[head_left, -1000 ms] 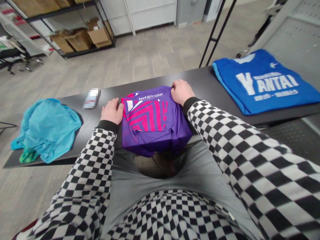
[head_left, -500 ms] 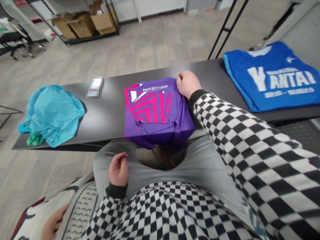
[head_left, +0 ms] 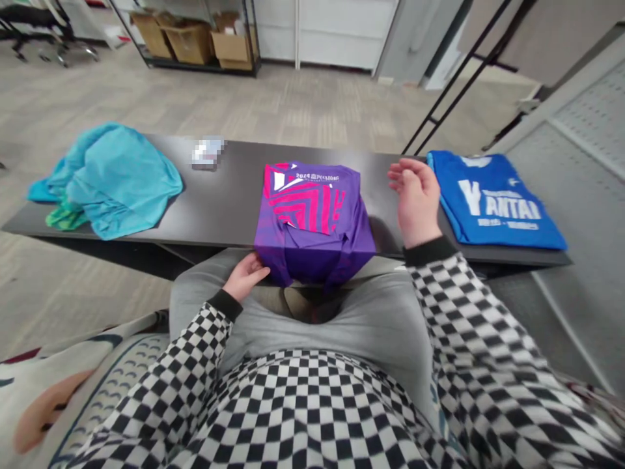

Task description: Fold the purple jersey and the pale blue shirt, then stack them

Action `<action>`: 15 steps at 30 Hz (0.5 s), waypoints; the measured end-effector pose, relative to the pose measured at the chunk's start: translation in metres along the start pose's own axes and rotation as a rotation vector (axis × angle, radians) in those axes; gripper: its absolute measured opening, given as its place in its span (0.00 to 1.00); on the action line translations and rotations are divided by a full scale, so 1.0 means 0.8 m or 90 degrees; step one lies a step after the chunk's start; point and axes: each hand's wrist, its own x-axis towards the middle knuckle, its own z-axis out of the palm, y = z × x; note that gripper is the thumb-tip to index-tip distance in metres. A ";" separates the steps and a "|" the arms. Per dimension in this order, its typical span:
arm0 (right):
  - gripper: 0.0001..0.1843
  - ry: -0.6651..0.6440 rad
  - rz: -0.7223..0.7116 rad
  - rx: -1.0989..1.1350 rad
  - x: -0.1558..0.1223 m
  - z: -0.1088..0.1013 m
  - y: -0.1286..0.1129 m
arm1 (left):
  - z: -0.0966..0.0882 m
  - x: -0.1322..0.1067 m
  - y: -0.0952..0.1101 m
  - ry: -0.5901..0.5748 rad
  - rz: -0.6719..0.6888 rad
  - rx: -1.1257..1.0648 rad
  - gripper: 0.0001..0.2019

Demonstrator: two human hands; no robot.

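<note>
A purple shirt (head_left: 317, 202) with a pink and white print lies partly folded on the dark table, its lower part hanging over the front edge. My left hand (head_left: 247, 275) is by the shirt's hanging lower left corner, thumb and fingers apart; whether it touches the cloth I cannot tell. Raised over the table to the right of the shirt, my right hand (head_left: 416, 198) has loosely curled fingers with a gap to the thumb and holds nothing. It is between the purple shirt and a folded blue shirt (head_left: 498, 202) with white lettering.
On the left end of the table (head_left: 219, 202) lies a crumpled light-blue cloth (head_left: 117, 176) with a green piece under it. A blurred-out small item (head_left: 208, 154) is near the back edge. Beyond the table stand a rack with cardboard boxes (head_left: 190, 42) and a grey panel (head_left: 586, 130).
My right hand has let go of the purple shirt's upper right corner and moved right. My left hand has risen from my lap to the shirt's lower left. The camera view has shifted.
</note>
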 end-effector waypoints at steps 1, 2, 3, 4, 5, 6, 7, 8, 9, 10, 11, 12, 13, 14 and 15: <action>0.14 -0.026 -0.004 0.058 -0.036 -0.013 -0.015 | 0.001 -0.001 0.002 0.005 0.002 0.006 0.35; 0.13 -0.039 -0.001 0.090 -0.076 -0.026 -0.029 | 0.003 -0.001 0.004 0.016 0.004 0.014 0.33; 0.12 -0.052 0.025 0.102 -0.120 -0.036 -0.042 | 0.005 0.000 0.006 0.031 0.006 0.024 0.32; 0.11 -0.068 0.076 0.098 -0.164 -0.043 -0.051 | 0.007 0.002 0.008 0.049 0.009 0.033 0.30; 0.11 -0.094 0.146 0.082 -0.208 -0.048 -0.057 | 0.009 0.003 0.009 0.066 0.013 0.042 0.29; 0.11 -0.133 0.229 0.063 -0.249 -0.050 -0.059 | 0.011 0.005 0.010 0.081 0.017 0.050 0.29; 0.12 -0.173 0.295 0.052 -0.285 -0.048 -0.059 | 0.013 0.006 0.011 0.093 0.021 0.056 0.29; 0.13 -0.233 0.363 0.035 -0.316 -0.045 -0.057 | 0.014 0.008 0.011 0.103 0.024 0.060 0.29; 0.15 -0.297 0.414 0.027 -0.340 -0.039 -0.053 | 0.015 0.009 0.011 0.111 0.026 0.063 0.29; 0.16 -0.360 0.448 0.026 -0.357 -0.032 -0.048 | 0.015 0.010 0.011 0.118 0.027 0.066 0.29; 0.17 -0.418 0.466 0.027 -0.368 -0.024 -0.043 | 0.015 0.010 0.010 0.124 0.026 0.069 0.30; 0.18 -0.462 0.467 0.028 -0.373 -0.016 -0.039 | 0.015 0.010 0.010 0.127 0.025 0.072 0.30; 0.18 -0.491 0.457 0.025 -0.373 -0.007 -0.035 | 0.015 0.010 0.009 0.128 0.024 0.077 0.30; 0.18 -0.507 0.439 0.015 -0.369 0.003 -0.032 | 0.014 0.010 0.009 0.127 0.023 0.081 0.31; 0.17 -0.509 0.413 0.001 -0.362 0.015 -0.030 | 0.014 0.009 0.008 0.125 0.022 0.083 0.31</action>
